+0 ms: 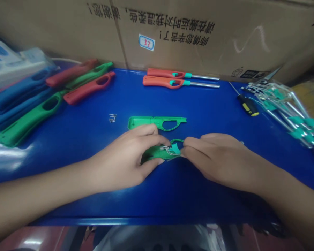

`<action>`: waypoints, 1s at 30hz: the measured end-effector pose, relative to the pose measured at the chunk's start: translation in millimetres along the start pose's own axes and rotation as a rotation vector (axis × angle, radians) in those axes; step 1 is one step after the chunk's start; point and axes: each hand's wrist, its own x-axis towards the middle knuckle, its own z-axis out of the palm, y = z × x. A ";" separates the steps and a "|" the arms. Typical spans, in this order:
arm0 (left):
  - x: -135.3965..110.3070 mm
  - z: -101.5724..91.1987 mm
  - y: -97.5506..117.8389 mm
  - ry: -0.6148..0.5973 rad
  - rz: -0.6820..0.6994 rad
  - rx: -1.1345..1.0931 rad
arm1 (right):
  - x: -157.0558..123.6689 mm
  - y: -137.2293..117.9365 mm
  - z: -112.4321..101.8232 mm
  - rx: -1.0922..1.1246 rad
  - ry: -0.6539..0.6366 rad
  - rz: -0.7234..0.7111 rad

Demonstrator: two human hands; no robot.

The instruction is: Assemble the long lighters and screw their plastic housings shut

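My left hand is closed around the wide end of a green lighter casing half, thumb at its near edge and fingers on the far edge. A teal trigger with thin white wires lies in this half. At the narrow end, the fingers of my right hand pinch the teal-and-metal lighter insert where it meets the casing; the exact grip is hidden. A bit of metal tube shows past my right hand. Just beyond my hands lies the other green casing half, hollow side up.
Two orange-red lighters lie by the cardboard box. Small screws are left of centre. Red, green and blue casings are piled left. A black-and-yellow screwdriver and several metal tubes with teal triggers lie right on the blue table.
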 end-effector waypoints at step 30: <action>-5.1 -0.9 4.1 -0.062 0.255 0.493 | -6.9 8.3 -2.8 0.057 0.033 -0.013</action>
